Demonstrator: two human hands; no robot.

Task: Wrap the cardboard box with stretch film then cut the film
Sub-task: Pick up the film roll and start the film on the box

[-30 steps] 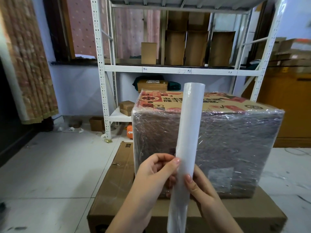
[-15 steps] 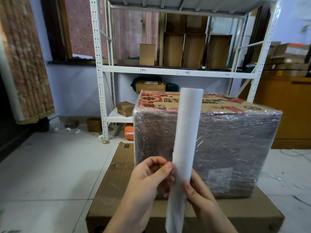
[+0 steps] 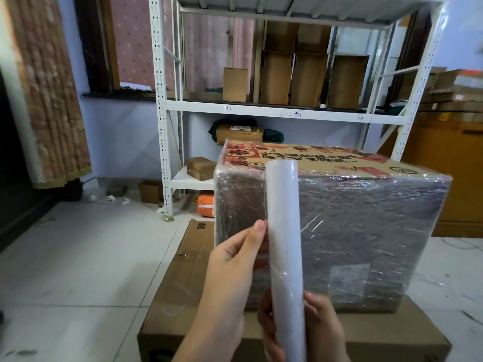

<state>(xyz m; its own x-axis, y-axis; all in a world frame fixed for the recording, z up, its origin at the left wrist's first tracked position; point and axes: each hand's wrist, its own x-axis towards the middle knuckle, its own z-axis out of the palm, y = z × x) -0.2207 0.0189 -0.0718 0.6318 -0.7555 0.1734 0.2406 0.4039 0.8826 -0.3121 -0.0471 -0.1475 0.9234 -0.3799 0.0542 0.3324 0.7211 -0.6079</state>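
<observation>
A cardboard box with red print on top stands in front of me, its sides covered in shiny stretch film. I hold a white roll of stretch film upright before the box's near face. My right hand grips the roll's lower part from behind, fingers curled round it. My left hand is raised at the roll's left side, its fingertips touching the roll's edge about halfway up. Whether it pinches a loose film end there I cannot tell.
The wrapped box sits on a long flat brown carton lying on the tiled floor. Behind stands a white metal shelf rack with several cardboard boxes. An orange cabinet is at the right, a curtain at the left.
My left hand has opened and slid higher along the roll's left edge. The right hand has dropped lower on the roll. The view has shifted a little closer to the box.
</observation>
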